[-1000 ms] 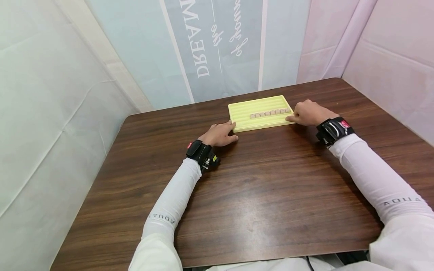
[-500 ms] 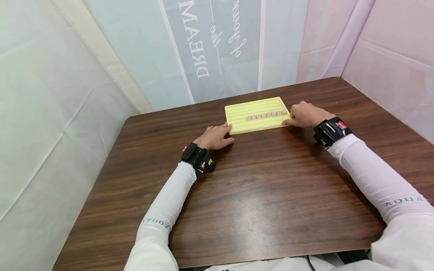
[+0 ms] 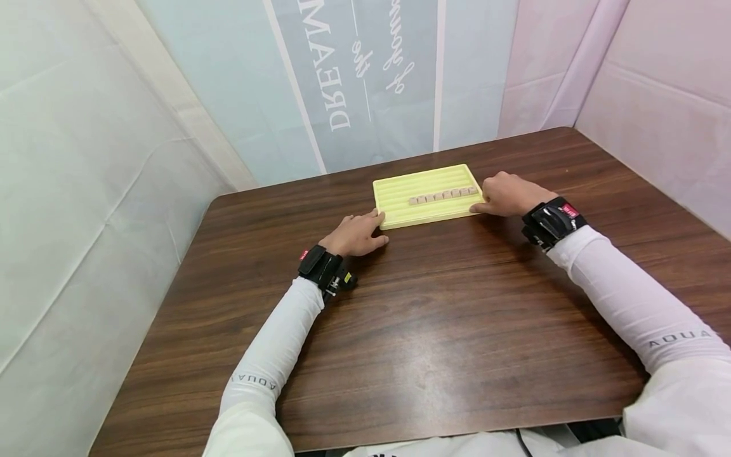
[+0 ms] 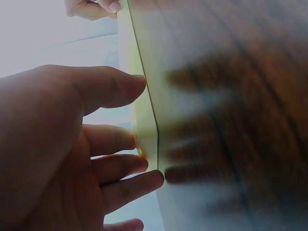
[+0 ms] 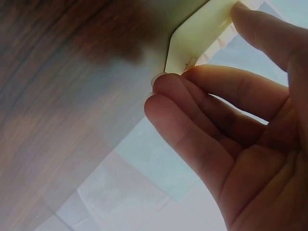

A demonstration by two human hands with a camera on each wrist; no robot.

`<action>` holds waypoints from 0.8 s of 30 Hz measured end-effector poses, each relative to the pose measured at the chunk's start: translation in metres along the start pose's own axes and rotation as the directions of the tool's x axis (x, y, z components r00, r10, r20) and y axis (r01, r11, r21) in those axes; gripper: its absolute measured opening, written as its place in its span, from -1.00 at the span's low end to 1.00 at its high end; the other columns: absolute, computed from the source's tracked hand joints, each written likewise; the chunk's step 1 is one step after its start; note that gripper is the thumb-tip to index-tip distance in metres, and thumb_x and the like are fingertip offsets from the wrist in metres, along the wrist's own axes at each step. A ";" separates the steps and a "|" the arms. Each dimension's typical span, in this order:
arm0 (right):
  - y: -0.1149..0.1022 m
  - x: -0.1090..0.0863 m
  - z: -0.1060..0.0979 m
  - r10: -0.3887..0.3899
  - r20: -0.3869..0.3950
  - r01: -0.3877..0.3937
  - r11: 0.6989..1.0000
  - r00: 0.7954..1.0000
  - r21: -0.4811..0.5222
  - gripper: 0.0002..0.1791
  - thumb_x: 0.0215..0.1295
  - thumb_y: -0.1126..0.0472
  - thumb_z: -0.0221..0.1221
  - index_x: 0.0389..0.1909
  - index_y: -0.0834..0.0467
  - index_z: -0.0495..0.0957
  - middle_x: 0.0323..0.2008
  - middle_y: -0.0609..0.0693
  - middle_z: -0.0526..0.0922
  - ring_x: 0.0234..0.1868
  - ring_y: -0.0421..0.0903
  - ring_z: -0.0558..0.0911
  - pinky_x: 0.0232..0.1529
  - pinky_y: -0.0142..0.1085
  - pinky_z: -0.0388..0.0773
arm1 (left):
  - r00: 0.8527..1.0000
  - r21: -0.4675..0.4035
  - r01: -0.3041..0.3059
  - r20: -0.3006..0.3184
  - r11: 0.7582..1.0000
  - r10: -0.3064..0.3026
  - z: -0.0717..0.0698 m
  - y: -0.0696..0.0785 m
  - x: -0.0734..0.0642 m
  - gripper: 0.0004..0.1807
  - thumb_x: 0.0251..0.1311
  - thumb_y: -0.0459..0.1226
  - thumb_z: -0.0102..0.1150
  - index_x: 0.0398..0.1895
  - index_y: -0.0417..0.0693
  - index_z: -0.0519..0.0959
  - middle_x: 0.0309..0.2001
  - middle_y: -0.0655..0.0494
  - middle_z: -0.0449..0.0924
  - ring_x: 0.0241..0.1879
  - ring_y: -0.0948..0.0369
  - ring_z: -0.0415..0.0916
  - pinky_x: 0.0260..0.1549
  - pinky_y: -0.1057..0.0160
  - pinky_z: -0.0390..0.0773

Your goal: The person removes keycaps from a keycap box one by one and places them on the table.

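A pale yellow ridged tray (image 3: 400, 185) lies flat near the back of the table, with a row of several small wooden blocks (image 3: 442, 195) along one of its grooves. My left hand (image 3: 355, 235) is at the tray's front left corner. Its fingers are nearly straight and touch the side, and the thumb sits by the front edge, as the left wrist view shows. At the opposite front corner, my right hand (image 3: 510, 194) grips the tray, thumb on the front edge and curled fingers against the right side. Marks on the blocks are too small to read.
The dark wood-grain table (image 3: 422, 330) stretches from the tray to the person's lap. Behind it hangs a curtain (image 3: 382, 82) with printed letters, and pale cloth walls (image 3: 85, 190) stand to the left and right.
The tray with its blocks has slid left and slightly toward the person. Both hands have moved along with it, staying at its two front corners.
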State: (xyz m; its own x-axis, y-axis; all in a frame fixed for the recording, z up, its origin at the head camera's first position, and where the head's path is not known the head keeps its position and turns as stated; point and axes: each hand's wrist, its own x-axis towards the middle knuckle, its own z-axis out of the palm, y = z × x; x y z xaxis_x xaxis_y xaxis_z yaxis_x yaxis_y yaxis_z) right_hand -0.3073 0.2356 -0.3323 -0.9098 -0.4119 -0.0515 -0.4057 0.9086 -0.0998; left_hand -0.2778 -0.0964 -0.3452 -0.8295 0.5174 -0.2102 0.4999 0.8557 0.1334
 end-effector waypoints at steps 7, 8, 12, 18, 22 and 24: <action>-0.005 0.000 0.000 -0.010 -0.006 0.010 1.000 1.000 -0.005 -0.58 0.28 -0.02 0.21 -0.27 0.34 0.60 -0.69 -0.05 0.33 -0.70 -0.18 0.31 -0.70 -0.40 0.21 | 1.000 0.014 0.004 -0.006 1.000 -0.004 0.001 0.000 -0.004 -0.28 0.44 0.03 -0.13 0.53 -0.06 -0.03 0.54 -0.09 -0.08 0.51 0.10 0.01 0.49 -0.13 -0.03; -0.006 0.000 0.000 -0.015 -0.009 0.014 1.000 1.000 -0.008 -0.58 0.28 -0.02 0.21 -0.26 0.34 0.60 -0.69 -0.04 0.34 -0.69 -0.18 0.31 -0.70 -0.40 0.21 | 1.000 0.014 0.005 -0.005 1.000 -0.005 0.001 0.000 -0.005 -0.28 0.44 0.03 -0.13 0.53 -0.06 -0.03 0.53 -0.09 -0.08 0.51 0.10 0.01 0.49 -0.13 -0.03; -0.010 0.000 0.000 -0.027 -0.008 0.027 1.000 1.000 -0.011 -0.57 0.28 -0.01 0.21 -0.22 0.34 0.60 -0.67 -0.02 0.37 -0.68 -0.18 0.31 -0.69 -0.39 0.21 | 1.000 0.014 0.000 -0.003 1.000 0.000 0.001 -0.001 -0.009 -0.28 0.44 0.02 -0.13 0.52 -0.07 -0.03 0.53 -0.10 -0.07 0.51 0.09 0.03 0.49 -0.14 -0.03; -0.016 -0.003 -0.002 -0.030 0.005 0.030 1.000 1.000 -0.003 -0.59 0.29 0.00 0.21 -0.21 0.34 0.61 -0.68 -0.03 0.38 -0.69 -0.19 0.30 -0.70 -0.40 0.19 | 1.000 0.028 -0.005 -0.009 1.000 0.005 0.002 -0.001 -0.015 -0.29 0.44 0.01 -0.12 0.52 -0.08 -0.01 0.53 -0.12 -0.06 0.50 0.09 0.07 0.48 -0.15 -0.03; -0.021 -0.004 -0.003 -0.036 0.011 0.036 0.999 0.999 -0.010 -0.60 0.29 0.01 0.22 -0.23 0.33 0.61 -0.66 -0.02 0.40 -0.69 -0.18 0.31 -0.70 -0.39 0.21 | 1.000 0.039 -0.007 -0.015 0.999 0.007 0.003 -0.002 -0.019 -0.30 0.44 0.01 -0.12 0.51 -0.09 0.01 0.52 -0.12 -0.04 0.49 0.09 0.08 0.48 -0.15 -0.02; -0.023 -0.004 -0.003 -0.042 0.006 0.042 0.999 0.999 -0.015 -0.60 0.28 0.01 0.23 -0.21 0.33 0.61 -0.64 -0.01 0.43 -0.68 -0.17 0.32 -0.69 -0.38 0.23 | 1.000 0.042 -0.007 -0.020 0.999 0.008 0.003 -0.003 -0.020 -0.30 0.44 0.01 -0.12 0.51 -0.10 0.02 0.52 -0.12 -0.03 0.49 0.09 0.08 0.48 -0.15 -0.01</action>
State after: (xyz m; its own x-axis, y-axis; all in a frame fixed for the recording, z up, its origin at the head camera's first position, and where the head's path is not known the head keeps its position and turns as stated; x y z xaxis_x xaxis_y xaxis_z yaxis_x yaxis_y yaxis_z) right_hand -0.2943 0.2163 -0.3267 -0.8914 -0.4500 -0.0533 -0.4449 0.8914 -0.0865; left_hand -0.2614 -0.1093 -0.3442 -0.8304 0.5238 -0.1899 0.5157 0.8516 0.0943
